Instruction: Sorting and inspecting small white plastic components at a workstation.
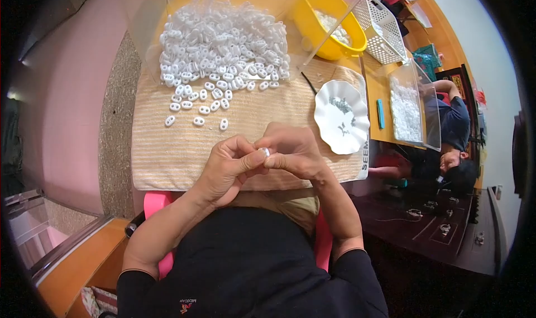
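black shirt (240, 256) nearest, both hands out in front over near edge of striped towel (167, 156). left hand (226, 164) and right hand (296, 153) meet, thumb and fingertips of each clamped on small white piece (264, 151), piece mostly covered by fingers. loose two-hole white pieces (199, 121) scattered beyond, big heap (223, 44) behind those. scalloped white dish (326, 122) with dark bits right of hands; yellow basin (312, 33) farther back.

Toward the top, we see smooth white plastic pieces (223, 44); mid-frame, the striped cloth (167, 153) looks matt and rough. Upper right, the yellow basin (312, 0) is glossy plastic.
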### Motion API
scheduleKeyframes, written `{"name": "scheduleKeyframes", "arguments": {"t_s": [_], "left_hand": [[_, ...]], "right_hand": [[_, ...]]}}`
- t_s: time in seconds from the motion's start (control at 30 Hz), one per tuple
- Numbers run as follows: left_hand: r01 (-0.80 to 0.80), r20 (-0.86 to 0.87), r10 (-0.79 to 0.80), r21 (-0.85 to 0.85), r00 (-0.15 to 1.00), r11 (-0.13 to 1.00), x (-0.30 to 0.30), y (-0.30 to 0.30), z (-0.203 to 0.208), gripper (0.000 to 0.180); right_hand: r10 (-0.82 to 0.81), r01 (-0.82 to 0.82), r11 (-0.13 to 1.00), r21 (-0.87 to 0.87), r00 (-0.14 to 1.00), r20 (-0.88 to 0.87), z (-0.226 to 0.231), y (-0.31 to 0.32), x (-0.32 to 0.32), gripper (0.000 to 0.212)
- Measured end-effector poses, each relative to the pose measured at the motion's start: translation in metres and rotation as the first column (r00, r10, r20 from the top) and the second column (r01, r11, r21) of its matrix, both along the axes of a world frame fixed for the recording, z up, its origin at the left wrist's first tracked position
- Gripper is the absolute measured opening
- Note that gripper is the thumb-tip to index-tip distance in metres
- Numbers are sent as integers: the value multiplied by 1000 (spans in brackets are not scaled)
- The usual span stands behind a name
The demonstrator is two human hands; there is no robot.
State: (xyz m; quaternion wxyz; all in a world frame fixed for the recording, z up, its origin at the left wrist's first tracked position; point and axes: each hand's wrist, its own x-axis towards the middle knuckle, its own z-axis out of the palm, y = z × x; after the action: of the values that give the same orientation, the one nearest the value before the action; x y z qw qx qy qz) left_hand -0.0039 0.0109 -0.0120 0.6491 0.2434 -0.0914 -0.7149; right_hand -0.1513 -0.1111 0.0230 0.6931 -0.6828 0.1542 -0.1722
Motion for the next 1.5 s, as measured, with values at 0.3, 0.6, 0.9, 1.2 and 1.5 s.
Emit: {"name": "scheduleKeyframes", "arguments": {"t_s": [0.3, 0.6, 0.9, 1.2, 1.5], "left_hand": [[40, -6, -40, 68, 999, 997, 3, -4, 3, 9], [68, 20, -69, 59, 997, 996, 2, -2, 6, 10], [49, 61, -56, 113, 997, 992, 1, -3, 5, 10], [38, 85, -51, 140, 995, 989, 0, -4, 6, 9], [39, 96, -52, 133, 994, 990, 1, -4, 5, 9]], "right_hand": [[79, -73, 983, 167, 996, -33, 3, -6, 0, 26], [104, -104, 994, 12, 994, -31, 9, -11, -6, 11], [-486, 502, 828, -249, 864, 130, 29, -34, -27, 31], [-508, 559, 761, -330, 829, 234, 40, -50, -35, 18], [-526, 512, 482, -711, 818, 233, 40, -44, -32, 18]]}}
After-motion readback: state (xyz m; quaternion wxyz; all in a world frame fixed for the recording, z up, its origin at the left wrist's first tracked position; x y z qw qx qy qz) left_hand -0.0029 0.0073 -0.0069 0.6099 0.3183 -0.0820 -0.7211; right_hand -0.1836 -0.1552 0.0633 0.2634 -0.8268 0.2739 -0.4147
